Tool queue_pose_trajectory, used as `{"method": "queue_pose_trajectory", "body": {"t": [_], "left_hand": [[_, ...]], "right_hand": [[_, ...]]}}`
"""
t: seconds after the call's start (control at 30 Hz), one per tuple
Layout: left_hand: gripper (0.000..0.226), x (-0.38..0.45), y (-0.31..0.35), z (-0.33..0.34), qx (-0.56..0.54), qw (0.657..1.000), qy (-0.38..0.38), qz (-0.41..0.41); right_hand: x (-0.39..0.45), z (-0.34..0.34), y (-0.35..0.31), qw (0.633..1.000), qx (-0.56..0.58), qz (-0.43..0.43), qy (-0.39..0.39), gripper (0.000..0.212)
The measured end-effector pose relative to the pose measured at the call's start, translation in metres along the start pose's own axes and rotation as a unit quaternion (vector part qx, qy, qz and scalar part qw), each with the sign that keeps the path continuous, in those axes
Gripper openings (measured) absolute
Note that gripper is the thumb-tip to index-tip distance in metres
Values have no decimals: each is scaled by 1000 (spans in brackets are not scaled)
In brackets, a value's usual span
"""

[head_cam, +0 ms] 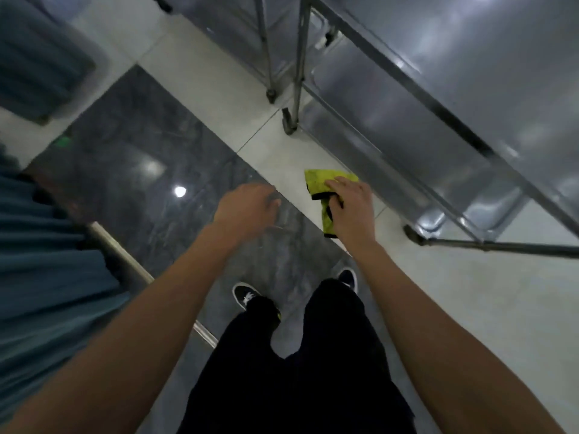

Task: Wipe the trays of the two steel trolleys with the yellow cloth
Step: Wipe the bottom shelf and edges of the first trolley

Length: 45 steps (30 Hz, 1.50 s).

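My right hand (352, 209) grips the yellow cloth (319, 183), a folded cloth with black edging that hangs down from the fingers, in the air above the floor. My left hand (247, 208) hovers beside it to the left, fingers loosely curled, holding nothing. A steel trolley (470, 89) fills the upper right, its top tray shiny and its lower trays (360, 83) showing beneath. A second steel trolley (238, 29) stands behind it at the top centre. The cloth hangs just left of the near trolley's lower tray edge, not touching it.
The trolleys' legs end in castors (289, 120) on the pale tiled floor. A dark marble strip (141, 151) runs under my feet. A blue covered object (37, 67) sits at the upper left, and blue fabric (47, 261) with a metal rail lies along the left edge.
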<state>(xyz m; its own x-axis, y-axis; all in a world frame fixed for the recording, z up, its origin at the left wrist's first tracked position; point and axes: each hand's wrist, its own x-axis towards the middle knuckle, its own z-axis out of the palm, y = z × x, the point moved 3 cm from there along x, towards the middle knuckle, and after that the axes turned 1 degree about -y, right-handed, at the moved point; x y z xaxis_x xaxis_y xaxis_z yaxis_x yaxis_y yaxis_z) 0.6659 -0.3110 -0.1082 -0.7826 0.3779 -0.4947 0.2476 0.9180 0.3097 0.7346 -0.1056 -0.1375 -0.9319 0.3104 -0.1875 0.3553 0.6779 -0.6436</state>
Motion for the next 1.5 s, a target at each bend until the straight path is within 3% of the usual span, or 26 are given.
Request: {"method": "queue_pose_trajectory", "body": {"t": [0.13,0.27,0.5,1.03,1.2,1.4,1.5], "left_hand": [[43,44,-10,-6,57,995,-42,73],[44,94,-22,-1,99,989,-42,96],[37,183,-46,14,143,977,-56,149],[48,412,-167,79,195,930,-24,309],[51,486,-160,133,190,922,-23,338],[31,584,-126,206,205,898,22,390],[36,619,-108,235,207,887,50,411]], "right_hand": [[-4,17,7,995,31,79,60,37],[18,43,28,986,57,124,98,36],[76,93,58,978,51,135,154,35],[222,263,103,958,-7,154,241,36],[270,307,155,965,-31,129,224,35],[344,341,252,954,-29,117,273,36],[368,344,291,946,-40,104,305,36]]}}
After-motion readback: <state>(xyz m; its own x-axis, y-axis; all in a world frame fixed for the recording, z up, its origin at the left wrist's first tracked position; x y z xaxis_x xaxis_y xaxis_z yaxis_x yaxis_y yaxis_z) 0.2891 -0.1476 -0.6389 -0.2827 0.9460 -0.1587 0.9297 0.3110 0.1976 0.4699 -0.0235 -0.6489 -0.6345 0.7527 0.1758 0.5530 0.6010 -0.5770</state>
